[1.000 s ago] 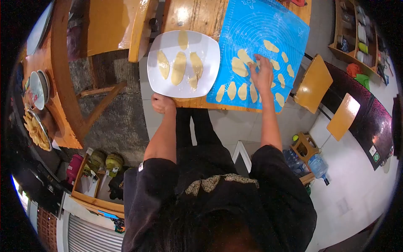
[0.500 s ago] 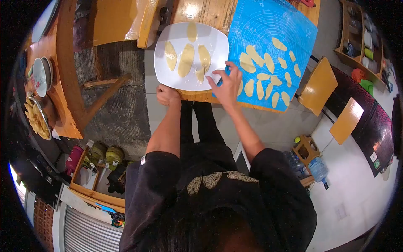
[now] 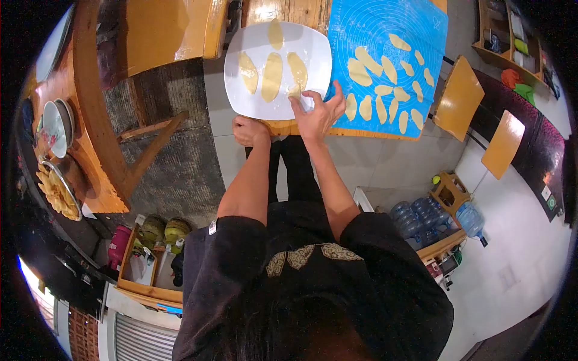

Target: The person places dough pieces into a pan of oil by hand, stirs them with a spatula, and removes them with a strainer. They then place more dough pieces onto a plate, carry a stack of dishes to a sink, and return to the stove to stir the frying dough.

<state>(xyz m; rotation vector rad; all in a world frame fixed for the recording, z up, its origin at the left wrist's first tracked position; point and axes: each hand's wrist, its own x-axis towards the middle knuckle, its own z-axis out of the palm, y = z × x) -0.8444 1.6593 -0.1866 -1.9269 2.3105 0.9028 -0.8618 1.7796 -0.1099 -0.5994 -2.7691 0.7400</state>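
Note:
A white square plate (image 3: 253,99) lies on the wooden table, bearing several flat, pale yellow oval slices (image 3: 272,77). Over the plate's lower right part is my right hand (image 3: 318,115), thumb and index finger curved close around the lower end of a slice (image 3: 297,71); the contact at the fingertips is too small to make out. My left hand (image 3: 251,131) is curled against the plate's lower left edge; whatever it may hold is hidden. To the right, a blue mat (image 3: 361,30) with white printed circles carries several more slices (image 3: 359,71).
The wooden table edge (image 3: 283,127) runs just below the plate. Bowls (image 3: 55,120) and a container of yellow pieces (image 3: 57,192) stand on another table at the left. Two wooden stools (image 3: 459,99) are at the right, with large water bottles (image 3: 415,219) lower down.
My right hand has moved left and down, from the plate's right edge to the lower end of a slice. The view has shifted slightly; my left hand stays by the plate.

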